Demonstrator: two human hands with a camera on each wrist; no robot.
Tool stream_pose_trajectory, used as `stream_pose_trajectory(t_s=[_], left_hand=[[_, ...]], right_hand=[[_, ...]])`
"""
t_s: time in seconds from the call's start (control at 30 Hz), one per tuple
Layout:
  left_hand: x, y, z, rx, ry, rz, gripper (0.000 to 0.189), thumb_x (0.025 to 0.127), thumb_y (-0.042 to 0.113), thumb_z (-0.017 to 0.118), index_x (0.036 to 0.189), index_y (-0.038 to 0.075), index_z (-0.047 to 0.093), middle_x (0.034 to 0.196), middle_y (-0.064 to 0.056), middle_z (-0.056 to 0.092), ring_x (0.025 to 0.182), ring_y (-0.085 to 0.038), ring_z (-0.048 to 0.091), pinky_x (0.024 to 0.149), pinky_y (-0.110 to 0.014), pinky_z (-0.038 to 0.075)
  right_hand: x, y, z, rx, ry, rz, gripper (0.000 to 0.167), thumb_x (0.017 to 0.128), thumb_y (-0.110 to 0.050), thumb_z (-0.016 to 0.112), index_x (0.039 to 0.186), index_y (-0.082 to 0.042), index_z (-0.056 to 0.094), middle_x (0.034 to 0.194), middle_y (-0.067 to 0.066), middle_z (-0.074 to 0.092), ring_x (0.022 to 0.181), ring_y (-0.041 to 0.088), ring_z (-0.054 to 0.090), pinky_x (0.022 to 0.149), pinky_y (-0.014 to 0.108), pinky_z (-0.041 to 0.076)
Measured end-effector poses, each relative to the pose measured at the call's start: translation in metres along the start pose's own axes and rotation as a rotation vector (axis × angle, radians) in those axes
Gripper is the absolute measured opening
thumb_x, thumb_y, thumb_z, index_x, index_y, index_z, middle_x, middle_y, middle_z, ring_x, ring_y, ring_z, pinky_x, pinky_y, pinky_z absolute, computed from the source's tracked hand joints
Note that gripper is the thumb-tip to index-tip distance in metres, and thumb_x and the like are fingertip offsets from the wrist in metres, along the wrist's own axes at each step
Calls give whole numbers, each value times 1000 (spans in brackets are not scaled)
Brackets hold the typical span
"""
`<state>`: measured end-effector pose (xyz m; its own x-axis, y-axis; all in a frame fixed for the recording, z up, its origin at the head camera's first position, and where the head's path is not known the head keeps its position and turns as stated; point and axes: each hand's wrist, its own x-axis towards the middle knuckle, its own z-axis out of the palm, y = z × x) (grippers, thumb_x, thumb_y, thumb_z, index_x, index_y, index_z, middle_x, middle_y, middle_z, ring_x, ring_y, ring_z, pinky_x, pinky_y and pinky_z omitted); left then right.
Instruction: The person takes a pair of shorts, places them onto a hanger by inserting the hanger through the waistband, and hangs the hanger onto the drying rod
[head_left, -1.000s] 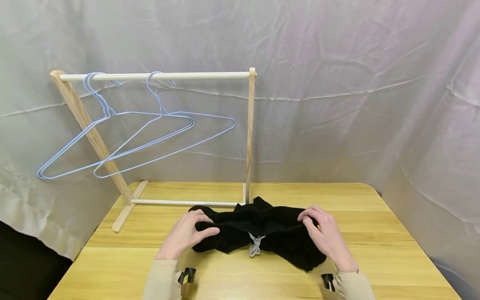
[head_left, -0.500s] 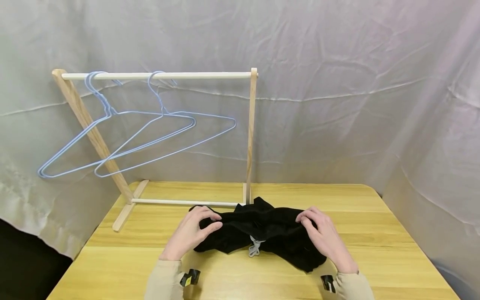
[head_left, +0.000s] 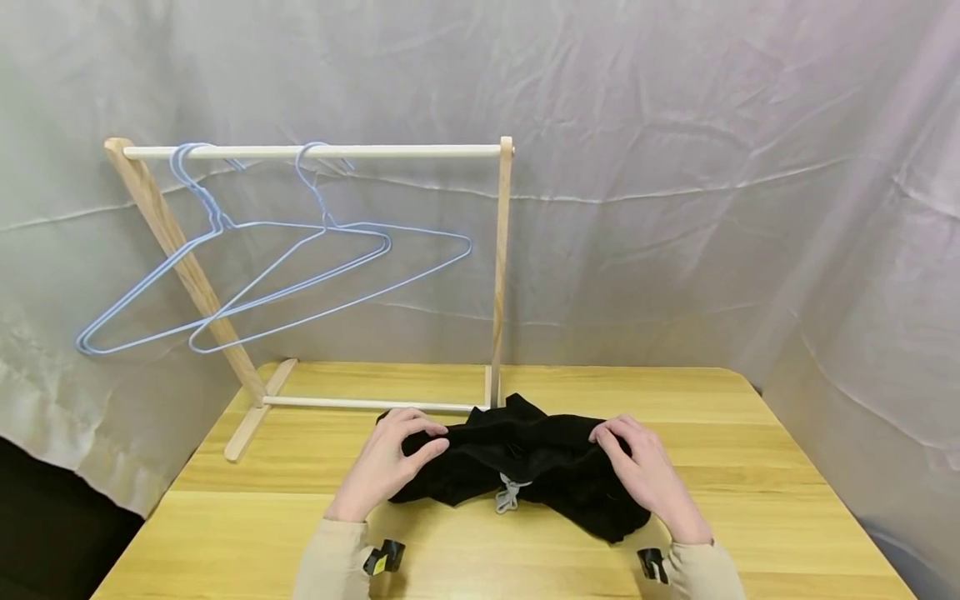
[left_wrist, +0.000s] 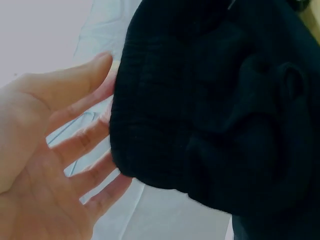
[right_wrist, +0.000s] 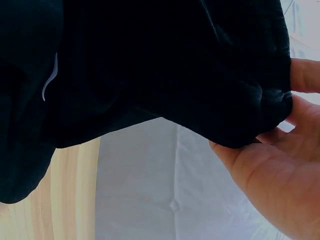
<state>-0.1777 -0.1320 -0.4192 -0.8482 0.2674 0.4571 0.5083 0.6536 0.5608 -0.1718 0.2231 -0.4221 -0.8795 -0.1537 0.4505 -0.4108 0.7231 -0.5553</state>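
A pair of black drawstring pants (head_left: 525,442) lies bunched at the middle of the table, with a grey drawstring (head_left: 507,493) tied in a bow at the front. At the pants' left end is my left hand (head_left: 382,462). In the left wrist view its thumb stands apart from the gathered waistband (left_wrist: 150,110), while the straight fingers reach in behind the edge. My right hand (head_left: 648,475) pinches the right end of the waistband, thumb in front and fingers over the top. The right wrist view shows the black cloth (right_wrist: 150,65) hanging from this hand (right_wrist: 285,155).
A wooden rack (head_left: 501,275) with a white rail (head_left: 405,152) stands behind, at the left of the wooden table (head_left: 750,500). Several light blue wire hangers (head_left: 330,315) hang from the rail. Grey curtains (head_left: 675,250) enclose the back and sides.
My left hand has shifted a little to the right and its fingers have come off the pants' far left end. The right hand has moved very slightly left.
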Motion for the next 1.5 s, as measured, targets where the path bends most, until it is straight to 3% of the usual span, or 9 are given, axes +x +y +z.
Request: stream_pose_trajectory(t_s=[0.27,0.57,0.8,1.0,1.3,1.5], left_hand=[[3,-1,8,-39,65,-60,21,93,29,73,111,18,76,110,1,71,114,-25,61,101,-53,45],[10,-8,3,-197,197,-78,30,93,15,71,122,9,70,115,-11,68,112,-32,63,100,-52,47],[23,-7,-23,-270,324,-147,36,95,7,68,128,-4,61,114,-22,69,116,-39,66,107,-49,48],[35,-5,-56,-253,384,-195,44,97,9,64,138,-3,52,130,-25,62,127,-39,58,115,-47,40],[59,-3,-102,-90,586,-98,47,95,10,66,137,-5,52,139,-25,52,134,-39,46,114,-55,32],[65,2,-120,-35,600,-90,46,95,11,66,137,-3,53,140,-24,50,136,-39,44,112,-56,33]], right_hand=[[1,-3,-1,25,-22,31,20,104,-18,55,93,-20,72,94,-7,67,92,14,64,83,32,49],[0,0,0,5,-24,32,20,104,-19,55,94,-18,72,95,-6,67,92,12,63,83,32,49],[-1,1,0,4,-43,52,20,104,-20,54,96,-17,72,96,-6,68,94,16,65,85,34,50],[0,1,1,0,-39,49,20,104,-20,55,94,-18,73,95,-7,68,95,15,65,86,35,50],[1,0,1,4,-16,10,19,102,-16,57,92,-20,73,93,-9,67,92,12,64,83,33,49],[0,-1,1,2,-10,2,18,102,-16,57,93,-18,73,93,-8,68,92,13,65,83,33,49]])
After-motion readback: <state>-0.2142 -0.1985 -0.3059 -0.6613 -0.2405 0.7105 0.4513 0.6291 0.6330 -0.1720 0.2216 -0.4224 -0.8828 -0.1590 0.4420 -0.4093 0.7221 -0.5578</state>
